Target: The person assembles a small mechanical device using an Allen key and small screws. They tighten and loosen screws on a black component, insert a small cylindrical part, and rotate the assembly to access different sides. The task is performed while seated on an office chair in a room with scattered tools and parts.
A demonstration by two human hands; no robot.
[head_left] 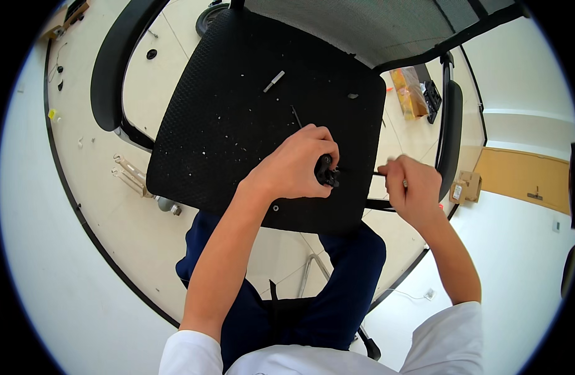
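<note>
My left hand (292,161) is closed around a small black mechanical part (326,171), held above the front of a black chair seat (194,137). Beyond the seat's right edge, my right hand (414,186) is closed on a thin tool, whose dark shaft (379,174) points left toward the part. Most of the tool is hidden in my fingers, so its kind is unclear. A gap separates the shaft from the part. On the seat behind my left hand lies a slim dark rod (296,116). Near my left wrist is a small metal nut (275,208).
A small white-and-metal stick-like tool (274,81), a grey piece (353,95) and pale crumbs lie on the seat. Black armrests (108,75) flank it, with a mesh backrest (350,25) behind. Cardboard boxes (467,186) and loose parts rest on the tiled floor.
</note>
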